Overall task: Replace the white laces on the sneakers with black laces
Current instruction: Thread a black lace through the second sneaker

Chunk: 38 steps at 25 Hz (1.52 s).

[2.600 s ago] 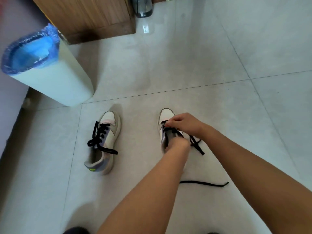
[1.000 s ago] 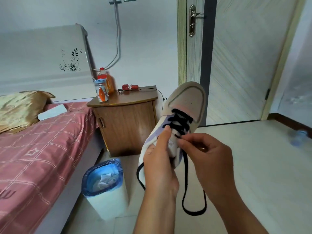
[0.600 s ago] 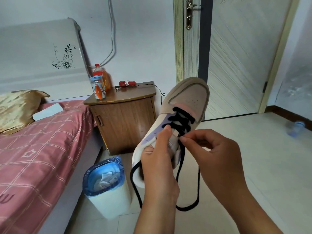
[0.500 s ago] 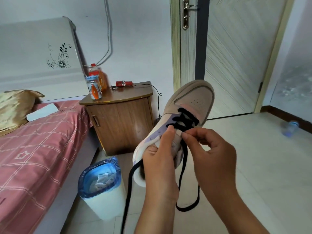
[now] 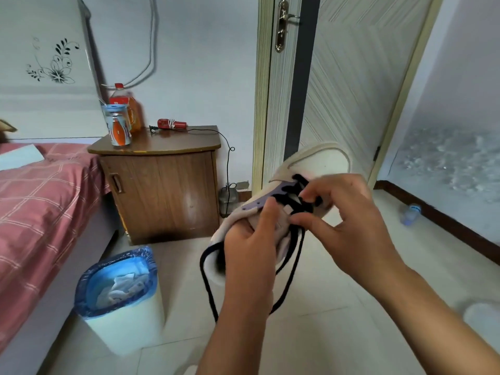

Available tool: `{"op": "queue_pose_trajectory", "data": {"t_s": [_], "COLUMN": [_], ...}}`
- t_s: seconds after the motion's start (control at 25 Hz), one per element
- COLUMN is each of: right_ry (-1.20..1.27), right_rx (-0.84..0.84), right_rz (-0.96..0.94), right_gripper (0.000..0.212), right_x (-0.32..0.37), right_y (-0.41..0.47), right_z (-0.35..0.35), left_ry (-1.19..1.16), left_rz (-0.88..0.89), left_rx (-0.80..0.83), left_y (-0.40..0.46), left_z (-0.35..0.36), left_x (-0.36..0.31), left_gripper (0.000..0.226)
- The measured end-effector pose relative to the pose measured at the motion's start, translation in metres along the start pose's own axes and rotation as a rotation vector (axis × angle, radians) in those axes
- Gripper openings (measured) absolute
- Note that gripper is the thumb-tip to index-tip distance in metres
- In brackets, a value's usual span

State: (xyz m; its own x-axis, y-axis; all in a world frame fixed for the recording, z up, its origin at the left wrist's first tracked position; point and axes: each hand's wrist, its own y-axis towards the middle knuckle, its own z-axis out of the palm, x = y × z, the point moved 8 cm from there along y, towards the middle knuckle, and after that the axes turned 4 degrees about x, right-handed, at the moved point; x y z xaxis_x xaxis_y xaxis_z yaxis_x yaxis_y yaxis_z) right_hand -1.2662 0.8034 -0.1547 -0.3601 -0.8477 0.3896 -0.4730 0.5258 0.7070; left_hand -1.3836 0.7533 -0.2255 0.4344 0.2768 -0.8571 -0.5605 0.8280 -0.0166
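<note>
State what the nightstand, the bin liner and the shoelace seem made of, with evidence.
Nightstand: wood or wood-look laminate, glossy; grain lines and a sheen patch.
Bin liner: thin blue plastic film, translucent and crinkled at the rim.
Black lace: probably woven fabric cord; it hangs limp in loops.

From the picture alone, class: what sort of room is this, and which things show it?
Most likely a bedroom: a bed with a pink checked cover, a brown wooden bedside cabinet beside it, and a pale panelled door.
</note>
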Motion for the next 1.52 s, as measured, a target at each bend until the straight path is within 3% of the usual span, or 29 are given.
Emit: {"op": "queue_pose_trajectory", "data": {"t_s": [0.12,0.24,0.4,0.64,0.76,1.04,1.36,1.52], "right_ry": [-0.228,-0.293,-0.322,-0.317,-0.412,-0.469,-0.335,-0.212], "right_rx": [0.119,0.146,0.053,0.1,0.151,0.362,0.341,0.373], "right_rz": [-0.215,-0.287,-0.376,-0.342,-0.356,-0.391,-0.327,-0.239], "right_gripper": [0.041,0.042,0.033,0.024,0.032,0.04,0.03,0.022], "right_x": [0.005,0.008,0.021,0.013,0.022,0.031,0.029,0.027], "right_y": [0.009,0.008,-0.004,-0.007,0.001,0.017,0.016,0.022], "right_z": [-0.012,-0.024,-0.041,-0.058,-0.074,-0.085,-0.085,-0.079], "left_ry": [0.086,0.093,-0.118,-0.543,-0.528,-0.474,-0.478,-0.383], "left_rz": [-0.031,-0.008,-0.109,-0.378,-0.348,-0.251,-0.233,-0.189], "left_rx": [0.052,0.092,0.211,0.445,0.508,0.664,0.659,0.563], "left_y": [-0.003,-0.006,-0.007,-0.027,-0.033,-0.039,-0.039,-0.032], "left_z": [0.01,0.017,0.033,0.068,0.075,0.084,0.082,0.074], "left_x": [0.004,0.007,0.019,0.035,0.035,0.023,0.019,0.02], "left_gripper": [0.026,0.032,0.013,0.027,0.042,0.042,0.038,0.012]}}
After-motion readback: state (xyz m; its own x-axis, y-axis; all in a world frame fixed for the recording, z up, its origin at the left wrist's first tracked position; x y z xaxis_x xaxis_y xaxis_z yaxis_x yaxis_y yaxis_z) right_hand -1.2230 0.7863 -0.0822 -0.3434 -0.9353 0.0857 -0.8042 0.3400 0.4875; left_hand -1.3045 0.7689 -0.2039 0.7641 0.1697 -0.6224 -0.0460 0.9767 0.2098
